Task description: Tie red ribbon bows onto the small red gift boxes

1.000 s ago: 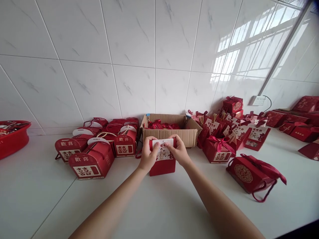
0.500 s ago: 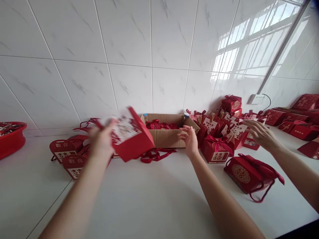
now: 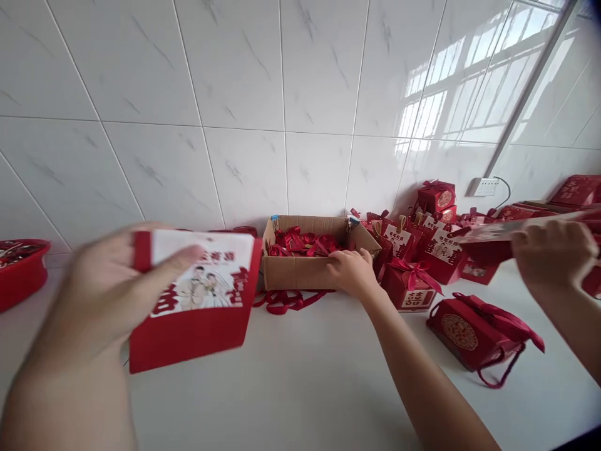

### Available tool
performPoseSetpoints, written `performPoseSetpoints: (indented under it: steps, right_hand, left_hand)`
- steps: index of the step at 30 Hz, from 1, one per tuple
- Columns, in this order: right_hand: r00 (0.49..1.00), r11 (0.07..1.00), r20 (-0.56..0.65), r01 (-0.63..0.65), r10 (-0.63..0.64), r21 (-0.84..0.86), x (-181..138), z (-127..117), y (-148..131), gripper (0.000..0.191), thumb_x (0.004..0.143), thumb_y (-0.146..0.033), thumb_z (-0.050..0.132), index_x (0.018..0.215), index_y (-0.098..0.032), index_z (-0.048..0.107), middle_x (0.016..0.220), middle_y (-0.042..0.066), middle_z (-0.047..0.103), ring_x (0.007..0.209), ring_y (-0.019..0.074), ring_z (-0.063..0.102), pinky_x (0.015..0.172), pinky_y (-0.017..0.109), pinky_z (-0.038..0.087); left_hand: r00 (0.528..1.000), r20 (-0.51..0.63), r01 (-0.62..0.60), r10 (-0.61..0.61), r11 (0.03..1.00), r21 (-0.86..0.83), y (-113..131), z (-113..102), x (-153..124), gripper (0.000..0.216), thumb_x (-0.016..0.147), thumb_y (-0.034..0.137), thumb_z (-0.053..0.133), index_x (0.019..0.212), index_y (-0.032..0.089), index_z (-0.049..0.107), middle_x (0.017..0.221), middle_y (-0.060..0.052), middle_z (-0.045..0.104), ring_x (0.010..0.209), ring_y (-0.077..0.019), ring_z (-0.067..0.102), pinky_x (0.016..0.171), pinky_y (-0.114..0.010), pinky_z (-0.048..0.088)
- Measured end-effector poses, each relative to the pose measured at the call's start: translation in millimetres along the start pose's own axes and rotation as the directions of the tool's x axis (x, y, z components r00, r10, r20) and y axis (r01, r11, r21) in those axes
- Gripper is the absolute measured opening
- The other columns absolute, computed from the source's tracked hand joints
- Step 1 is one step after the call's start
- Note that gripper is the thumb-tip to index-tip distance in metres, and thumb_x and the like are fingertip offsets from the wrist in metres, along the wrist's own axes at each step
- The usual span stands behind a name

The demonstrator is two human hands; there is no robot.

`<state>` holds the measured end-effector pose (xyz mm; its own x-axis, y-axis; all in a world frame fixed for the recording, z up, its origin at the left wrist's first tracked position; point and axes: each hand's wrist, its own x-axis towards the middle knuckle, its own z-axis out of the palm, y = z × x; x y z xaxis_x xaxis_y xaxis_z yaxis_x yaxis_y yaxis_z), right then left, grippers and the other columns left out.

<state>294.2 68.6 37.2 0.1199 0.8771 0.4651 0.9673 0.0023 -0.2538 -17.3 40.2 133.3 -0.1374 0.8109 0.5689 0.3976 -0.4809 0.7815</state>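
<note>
Close to the camera at left, my left hand grips a red gift box, thumb across its white printed top; both are blurred. A cardboard box stands against the wall, with shiny red ribbon bows inside. At the right end of its front rim is my right hand, fingers bent over the edge; some fingertips are hidden. Red ribbon lies loose before the cardboard box. At right, a co-worker's hand is closed on another red box with a pale top.
Several finished-looking red gift boxes crowd the right of the cardboard box. A red box with a rope handle stands nearer on the white counter. A red basin is at far left. More red boxes stand at far right.
My left hand has brought the gift box left and closer to the camera. My right hand has come down onto the cardboard box's rim. The co-worker's hand has picked up a red box.
</note>
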Motion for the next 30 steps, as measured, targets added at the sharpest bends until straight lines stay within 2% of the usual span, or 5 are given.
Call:
performPoseSetpoints:
  steps: [3, 6, 15, 24, 30]
  right_hand:
    - [0.984, 0.999, 0.169, -0.045, 0.049, -0.028, -4.7, -20.3, -5.6, 0.030, 0.081, -0.027, 0.048, 0.104, -0.025, 0.067, 0.100, 0.005, 0.071, 0.091, 0.0242, 0.062, 0.077, 0.036, 0.043]
    - [0.960, 0.996, 0.266, -0.089, 0.089, -0.014, -7.3, -31.1, -7.3, 0.026, 0.081, -0.032, 0.048, 0.094, -0.028, 0.070, 0.093, 0.003, 0.072, 0.083, 0.0234, 0.063, 0.063, 0.031, 0.041]
    - [0.938, 0.995, 0.343, -0.078, 0.052, 0.060, -1.3, -32.3, 7.7, 0.025, 0.085, -0.034, 0.046, 0.092, -0.024, 0.069, 0.087, 0.005, 0.072, 0.075, 0.0187, 0.063, 0.061, 0.026, 0.039]
    - [0.967, 0.996, 0.242, -0.086, 0.085, -0.006, 1.5, -5.7, 1.1, 0.025, 0.075, -0.018, 0.057, 0.097, -0.022, 0.067, 0.094, 0.010, 0.070, 0.086, 0.0275, 0.064, 0.067, 0.033, 0.043]
    - [0.962, 0.981, 0.206, 0.158, -0.179, 0.113, 19.4, 22.2, -34.5, 0.031, 0.085, -0.018, 0.047, 0.113, -0.023, 0.061, 0.113, 0.006, 0.064, 0.101, 0.0185, 0.059, 0.080, 0.026, 0.044]
  left_hand:
    - [0.865, 0.499, 0.118, -0.050, 0.987, -0.106, -4.4, 24.4, -0.5, 0.038, 0.067, 0.040, 0.075, 0.094, 0.015, 0.064, 0.087, -0.006, 0.072, 0.068, -0.0206, 0.068, 0.056, -0.029, 0.056]
    - [0.685, 0.729, 0.220, -0.003, 0.954, -0.203, -24.3, 57.3, -0.8, 0.031, 0.071, 0.036, 0.074, 0.091, 0.014, 0.065, 0.111, -0.012, 0.068, 0.082, -0.0204, 0.068, 0.071, -0.030, 0.055]
    - [0.384, 0.919, 0.627, -0.091, 0.757, -0.187, -77.3, 100.5, -7.7, 0.045, 0.073, 0.032, 0.073, 0.113, 0.015, 0.061, 0.094, -0.011, 0.073, 0.081, -0.0209, 0.069, 0.073, -0.031, 0.053]
    - [0.371, 0.906, 0.680, -0.204, 0.724, -0.115, -80.3, 100.2, -0.2, 0.053, 0.067, 0.030, 0.078, 0.115, 0.014, 0.063, 0.094, -0.012, 0.073, 0.085, -0.0251, 0.070, 0.074, -0.033, 0.055]
    - [0.358, 0.904, 0.697, -0.235, 0.711, -0.091, -86.0, 101.2, -0.9, 0.045, 0.066, 0.032, 0.079, 0.105, 0.013, 0.068, 0.087, -0.012, 0.074, 0.075, -0.0235, 0.070, 0.068, -0.032, 0.055]
